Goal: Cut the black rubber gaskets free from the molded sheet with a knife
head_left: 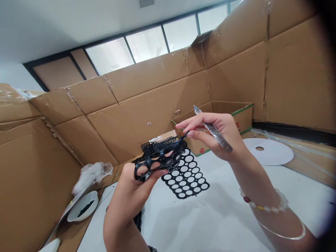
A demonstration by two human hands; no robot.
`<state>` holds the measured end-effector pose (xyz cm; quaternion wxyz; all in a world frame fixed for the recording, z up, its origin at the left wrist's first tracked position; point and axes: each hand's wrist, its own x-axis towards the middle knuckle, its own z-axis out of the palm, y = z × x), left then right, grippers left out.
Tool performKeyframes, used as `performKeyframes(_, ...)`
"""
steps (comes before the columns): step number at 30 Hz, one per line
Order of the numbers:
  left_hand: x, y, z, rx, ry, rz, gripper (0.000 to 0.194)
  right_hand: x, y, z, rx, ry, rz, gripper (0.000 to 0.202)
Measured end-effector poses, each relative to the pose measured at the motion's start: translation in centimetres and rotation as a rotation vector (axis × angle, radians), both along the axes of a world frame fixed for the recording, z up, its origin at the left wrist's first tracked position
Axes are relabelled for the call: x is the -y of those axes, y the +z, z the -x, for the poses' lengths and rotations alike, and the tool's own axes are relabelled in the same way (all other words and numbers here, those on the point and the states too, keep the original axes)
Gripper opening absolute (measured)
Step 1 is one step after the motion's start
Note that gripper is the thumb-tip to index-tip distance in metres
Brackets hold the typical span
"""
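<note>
My left hand is closed around a curved black sheet with round holes, fingers showing through several holes. At the sheet's far right end, my right hand pinches a thin black tip between thumb and fingers. Tucked across that same hand is a slim craft knife, its pointed blade up and left, its handle end hanging past the palm. Beneath the hands, a flat black grid of rings lies on the white tabletop. More black ring mesh is heaped behind, partly hidden by the held sheet.
Tall cardboard walls enclose the work area. An open cardboard box with green edging stands at the back right, near a white disc with a centre hole. At left are a white bowl with dark pieces and a clear plastic bag.
</note>
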<state>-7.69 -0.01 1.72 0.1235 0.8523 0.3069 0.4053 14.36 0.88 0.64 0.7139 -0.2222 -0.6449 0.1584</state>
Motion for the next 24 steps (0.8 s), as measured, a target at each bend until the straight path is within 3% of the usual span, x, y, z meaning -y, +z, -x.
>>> performKeyframes(3,-0.2,0.0,0.8,-0.066,0.016,0.034,0.016,-0.2,0.2,-1.3,-0.295,-0.032,0.018,0.010)
performKeyframes(6,-0.8,-0.1,2.2,-0.032,0.110,0.065,0.017,0.0,0.3,-3.6,-0.633,-0.130,0.061,0.014)
performKeyframes(8,-1.4,-0.1,3.2,0.069,0.178,0.069,0.016,0.5,0.4,-4.7,-0.767,-0.290,0.005,0.014)
performKeyframes(12,-2.7,-0.3,4.0,0.399,0.360,0.045,0.025,1.0,0.3,-4.6,-0.865,-0.701,-0.281,0.007)
performKeyframes(15,-3.1,-0.4,4.0,0.596,0.481,-0.003,0.032,-0.5,-0.2,-3.8,-0.729,-0.964,-0.366,0.017)
performKeyframes(17,-3.0,-0.4,3.8,0.672,0.504,-0.030,0.034,-2.5,-0.9,-3.9,-0.502,-1.050,-0.247,0.022)
performKeyframes(21,-2.7,-0.3,3.5,0.726,0.502,-0.023,0.032,-6.5,-2.5,-5.1,0.007,-0.925,0.200,0.030)
performKeyframes(24,-2.7,-0.2,3.3,0.773,0.506,-0.009,0.027,-7.1,-2.8,-5.1,0.141,-0.913,0.356,0.039)
